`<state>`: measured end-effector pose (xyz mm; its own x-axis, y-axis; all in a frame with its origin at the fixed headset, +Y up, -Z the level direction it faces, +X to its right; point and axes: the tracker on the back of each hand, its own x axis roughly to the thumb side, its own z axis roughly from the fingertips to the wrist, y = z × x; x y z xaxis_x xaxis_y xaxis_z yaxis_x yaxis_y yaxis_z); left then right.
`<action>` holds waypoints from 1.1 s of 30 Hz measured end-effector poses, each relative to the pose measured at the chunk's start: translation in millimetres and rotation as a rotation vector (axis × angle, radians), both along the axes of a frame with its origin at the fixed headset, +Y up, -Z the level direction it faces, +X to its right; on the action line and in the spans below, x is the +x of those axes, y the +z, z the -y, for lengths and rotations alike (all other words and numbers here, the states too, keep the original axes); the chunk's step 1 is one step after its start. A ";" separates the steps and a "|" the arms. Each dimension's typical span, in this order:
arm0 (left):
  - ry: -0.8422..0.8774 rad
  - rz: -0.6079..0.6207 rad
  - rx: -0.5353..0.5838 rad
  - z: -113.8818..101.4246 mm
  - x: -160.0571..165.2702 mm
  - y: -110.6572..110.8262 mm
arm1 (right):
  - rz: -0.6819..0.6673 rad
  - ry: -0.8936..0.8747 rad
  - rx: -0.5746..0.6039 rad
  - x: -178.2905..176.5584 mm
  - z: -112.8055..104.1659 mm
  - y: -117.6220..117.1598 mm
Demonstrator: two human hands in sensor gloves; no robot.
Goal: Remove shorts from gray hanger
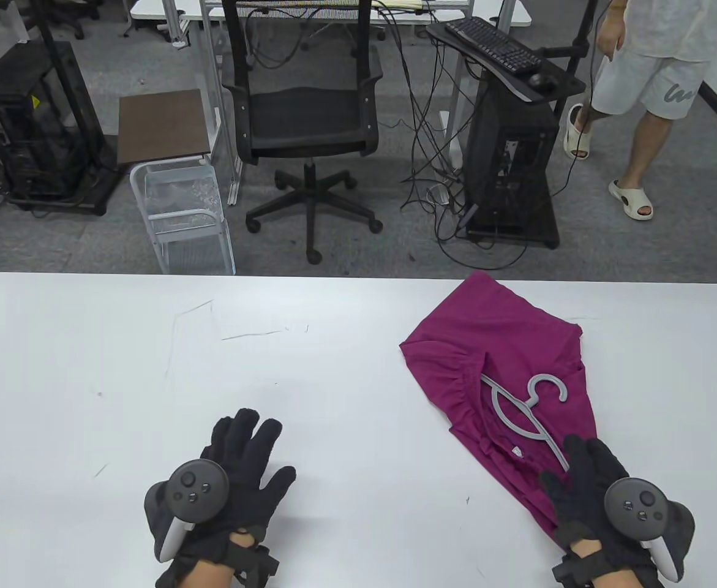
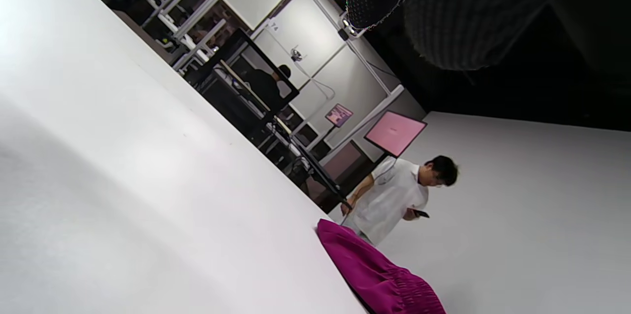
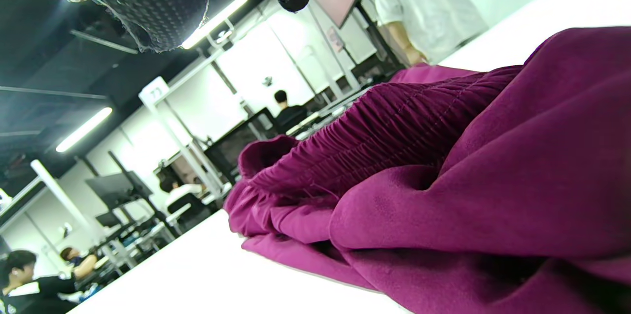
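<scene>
The magenta shorts (image 1: 505,343) lie crumpled on the right half of the white table (image 1: 150,367), with the gray hanger (image 1: 526,416) on top of them, its hook pointing away and one arm tucked under the waistband. The right hand (image 1: 591,496) rests on the shorts' near end, fingers spread beside the hanger's lower arm, gripping nothing. The left hand (image 1: 236,471) lies flat and spread on bare table, well apart from the shorts.

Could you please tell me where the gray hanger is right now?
In the table view, the gray hanger lies on the magenta shorts at the table's right side, just beyond the right hand.
</scene>
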<state>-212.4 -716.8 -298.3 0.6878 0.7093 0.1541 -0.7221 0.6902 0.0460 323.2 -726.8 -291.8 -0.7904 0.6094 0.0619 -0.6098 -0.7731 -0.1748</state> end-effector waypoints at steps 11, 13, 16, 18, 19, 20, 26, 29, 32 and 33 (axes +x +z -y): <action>0.016 -0.038 -0.059 4.7 -11.4 0.5 | -0.025 -0.034 0.008 0.0 -1.8 0.6; 0.012 -0.037 -0.060 4.9 -11.4 0.7 | -0.021 -0.034 0.014 0.2 -2.3 1.0; 0.007 -0.037 -0.063 5.2 -11.6 1.1 | -0.013 -0.032 0.011 0.5 -1.7 0.8; 0.007 -0.039 -0.063 5.2 -11.9 1.3 | -0.008 -0.027 0.002 0.8 -0.9 -0.1; 0.009 -0.039 -0.064 5.1 -12.2 1.3 | -0.006 -0.024 -0.002 1.0 -0.4 -0.5; 0.011 -0.039 -0.065 5.1 -12.2 1.3 | -0.006 -0.024 -0.005 1.1 -0.1 -0.7; 0.010 -0.034 -0.080 5.4 -11.9 1.4 | 0.002 -0.025 -0.018 1.2 0.1 -0.9; 0.014 -0.030 -0.082 5.2 -11.7 2.6 | 0.012 -0.015 -0.031 1.1 0.7 0.1; 0.012 -0.024 -0.083 5.4 -11.1 2.3 | 0.038 -0.012 -0.065 2.1 2.1 0.9; 0.010 -0.022 -0.085 5.4 -10.7 2.1 | 0.050 -0.011 -0.087 2.8 3.3 1.2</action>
